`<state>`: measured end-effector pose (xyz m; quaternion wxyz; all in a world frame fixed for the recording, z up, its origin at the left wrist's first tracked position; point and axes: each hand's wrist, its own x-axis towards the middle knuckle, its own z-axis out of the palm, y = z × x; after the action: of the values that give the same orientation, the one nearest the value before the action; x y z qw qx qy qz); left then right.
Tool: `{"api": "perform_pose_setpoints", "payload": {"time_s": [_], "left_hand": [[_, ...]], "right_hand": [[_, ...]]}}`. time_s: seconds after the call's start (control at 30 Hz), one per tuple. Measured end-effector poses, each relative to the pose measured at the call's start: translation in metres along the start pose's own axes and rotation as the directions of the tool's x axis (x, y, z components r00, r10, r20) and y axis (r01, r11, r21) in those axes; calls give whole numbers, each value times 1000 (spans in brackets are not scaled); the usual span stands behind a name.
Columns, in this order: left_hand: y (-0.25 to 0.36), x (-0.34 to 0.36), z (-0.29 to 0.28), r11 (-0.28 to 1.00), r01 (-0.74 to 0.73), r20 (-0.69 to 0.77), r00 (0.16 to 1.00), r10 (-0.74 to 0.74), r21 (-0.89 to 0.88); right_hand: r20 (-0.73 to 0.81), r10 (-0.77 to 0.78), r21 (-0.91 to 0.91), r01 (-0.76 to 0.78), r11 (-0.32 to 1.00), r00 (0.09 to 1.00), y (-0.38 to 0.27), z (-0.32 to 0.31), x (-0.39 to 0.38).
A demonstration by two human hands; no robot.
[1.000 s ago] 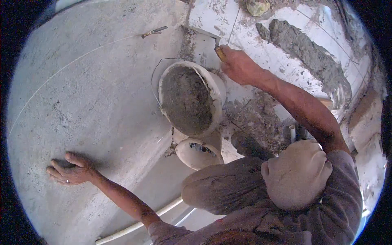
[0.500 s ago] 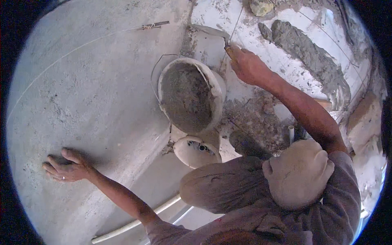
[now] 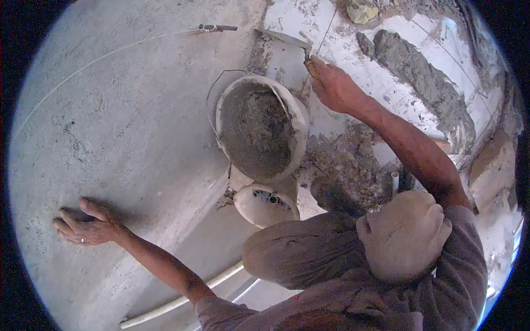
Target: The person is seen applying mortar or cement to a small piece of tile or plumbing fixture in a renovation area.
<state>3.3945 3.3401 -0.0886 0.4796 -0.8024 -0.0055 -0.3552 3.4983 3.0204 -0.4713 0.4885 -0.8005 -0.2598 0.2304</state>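
Observation:
My right hand [image 3: 338, 87] is closed round the wooden handle of a trowel [image 3: 287, 38]. The trowel's blade points left, its tip by the edge where the grey plastered wall [image 3: 138, 110] meets the whitish tiled surface. Below the trowel stands a bucket [image 3: 301, 129], tilted in view, nearly full of wet grey mortar [image 3: 256, 129], with its wire handle hanging to the left. Flat against the plastered wall, at the lower left, lies my left hand [image 3: 91, 223], fingers spread, a ring on one finger. It holds nothing.
A long heap of grey mortar [image 3: 417, 77] lies on the white tiles at the upper right. A second white container [image 3: 265, 207] with round fittings stands below the bucket. A string runs from a short dark rod [image 3: 218, 27] across the wall. A pale pipe [image 3: 182, 300] lies low left.
The view has shifted slightly. The trowel blade sits a little closer to the wall's edge. My left hand stays on the wall, and the right keeps its hold.

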Motion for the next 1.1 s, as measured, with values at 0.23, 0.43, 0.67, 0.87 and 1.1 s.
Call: {"api": "perform_pose_setpoints", "payload": {"time_s": [0.23, 0.43, 0.67, 0.87, 1.1], "left_hand": [[9, 2, -1, 998, 7, -40, 999, -10, -66], [3, -2, 6, 999, 12, -38, 999, -13, -30], [0, -1, 3, 998, 26, -42, 999, -28, -54], [9, 3, -1, 996, 66, 4, 998, -66, -59], [-5, 1, 3, 998, -11, -30, 1000, 9, -62]], "right_hand": [[38, -18, -10, 19, 1000, 999, 8, 10, 3], [98, 17, 54, -23, 998, 995, 4, 5, 3], [-9, -7, 53, 7, 999, 1000, 15, -7, -21], [313, 206, 162, -266, 950, 927, 32, -33, -105], [309, 128, 24, -142, 990, 942, 53, -37, -194]]}}
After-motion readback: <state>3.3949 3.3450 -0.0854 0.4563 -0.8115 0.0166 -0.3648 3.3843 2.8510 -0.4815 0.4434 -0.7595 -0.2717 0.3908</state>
